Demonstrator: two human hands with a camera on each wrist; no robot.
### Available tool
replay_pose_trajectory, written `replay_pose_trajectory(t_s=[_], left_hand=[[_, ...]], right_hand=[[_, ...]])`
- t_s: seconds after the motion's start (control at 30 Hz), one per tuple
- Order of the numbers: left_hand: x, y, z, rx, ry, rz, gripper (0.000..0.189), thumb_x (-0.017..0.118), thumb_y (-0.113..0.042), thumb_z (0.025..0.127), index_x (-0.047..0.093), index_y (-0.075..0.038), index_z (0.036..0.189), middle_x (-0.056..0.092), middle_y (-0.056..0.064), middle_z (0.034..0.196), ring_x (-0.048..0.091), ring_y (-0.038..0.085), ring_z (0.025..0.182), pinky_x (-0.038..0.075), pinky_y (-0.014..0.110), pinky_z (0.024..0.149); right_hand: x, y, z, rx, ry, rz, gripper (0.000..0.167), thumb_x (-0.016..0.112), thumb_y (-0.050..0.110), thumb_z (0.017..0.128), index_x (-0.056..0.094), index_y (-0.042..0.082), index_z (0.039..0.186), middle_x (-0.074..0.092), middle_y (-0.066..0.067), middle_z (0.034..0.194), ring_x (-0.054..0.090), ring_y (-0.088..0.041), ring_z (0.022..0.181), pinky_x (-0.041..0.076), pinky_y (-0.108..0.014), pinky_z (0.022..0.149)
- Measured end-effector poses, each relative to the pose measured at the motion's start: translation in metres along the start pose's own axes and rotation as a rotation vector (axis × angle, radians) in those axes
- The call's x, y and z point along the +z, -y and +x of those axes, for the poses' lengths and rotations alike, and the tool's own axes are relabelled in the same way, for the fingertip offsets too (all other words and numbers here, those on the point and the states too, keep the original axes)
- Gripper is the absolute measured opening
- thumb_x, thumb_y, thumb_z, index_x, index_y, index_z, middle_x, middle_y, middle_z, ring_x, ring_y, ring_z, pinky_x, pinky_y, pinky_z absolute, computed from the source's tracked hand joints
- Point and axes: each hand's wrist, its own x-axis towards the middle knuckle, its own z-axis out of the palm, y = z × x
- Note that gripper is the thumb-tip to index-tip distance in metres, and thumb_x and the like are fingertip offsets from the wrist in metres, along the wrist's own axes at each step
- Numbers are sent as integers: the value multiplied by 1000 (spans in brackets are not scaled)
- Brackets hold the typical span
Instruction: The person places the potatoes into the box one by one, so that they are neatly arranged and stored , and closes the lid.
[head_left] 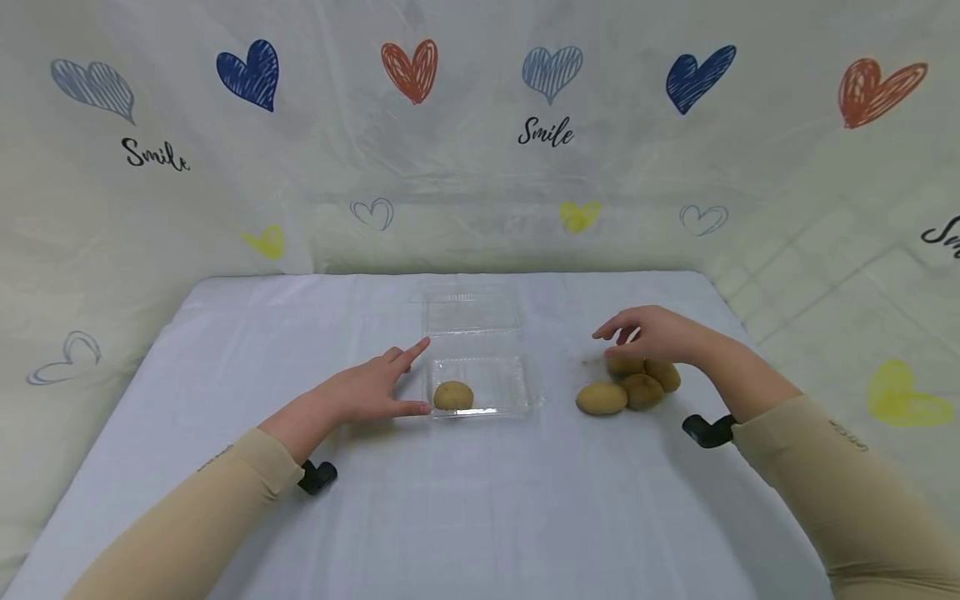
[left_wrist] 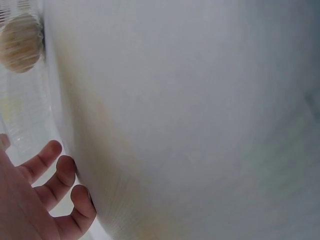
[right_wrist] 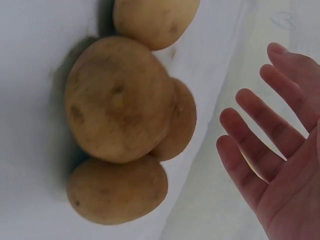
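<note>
A clear plastic clamshell box [head_left: 495,387] lies on the table with its lid [head_left: 471,310] folded back. One potato [head_left: 453,396] rests in the left end of its base. At the box's left side my left hand [head_left: 375,387] touches the edge, thumb and index finger spread apart. Over on the right, several potatoes [head_left: 602,399] sit in a tight cluster. My right hand [head_left: 652,333] hovers just above and behind them, holding nothing. The right wrist view shows its fingers [right_wrist: 270,130] loosely extended, apart from a large potato [right_wrist: 120,100].
A white cloth covers the table [head_left: 480,500]. Behind it hangs a pale curtain [head_left: 465,167] printed with hearts. A dark wrist-camera mount [head_left: 708,431] juts from the right sleeve, and another mount [head_left: 318,477] from the left.
</note>
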Motion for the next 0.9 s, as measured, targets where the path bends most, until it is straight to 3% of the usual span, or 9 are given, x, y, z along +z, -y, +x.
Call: replay_pose_trajectory(t_s=[0.23, 0.53, 0.9], left_hand=[[-1, -1, -1, -8, 0, -1, 109, 52, -87, 75, 2, -38, 159, 45, 2, 140, 51, 19, 127, 46, 45, 97], [-1, -1, -1, -19, 7, -9, 109, 55, -85, 75, 1, -40, 159, 46, 2, 139, 50, 19, 127, 45, 45, 98], [0, 1, 1, -19, 4, -6, 109, 56, -84, 76, 3, -39, 159, 46, 2, 139, 50, 20, 127, 45, 46, 98]], right_hand=[[-1, -13, -2, 34, 21, -64, 37, 72, 29, 92, 69, 15, 127, 61, -12, 127, 54, -33, 116, 45, -51, 92], [1, -29, 3, 117, 83, -93, 49, 72, 41, 90, 65, 16, 132, 54, -18, 135, 49, -40, 123, 42, -59, 96], [4, -43, 9, 110, 169, -26, 53, 72, 39, 90, 62, 9, 133, 59, -18, 124, 56, -36, 113, 48, -51, 90]])
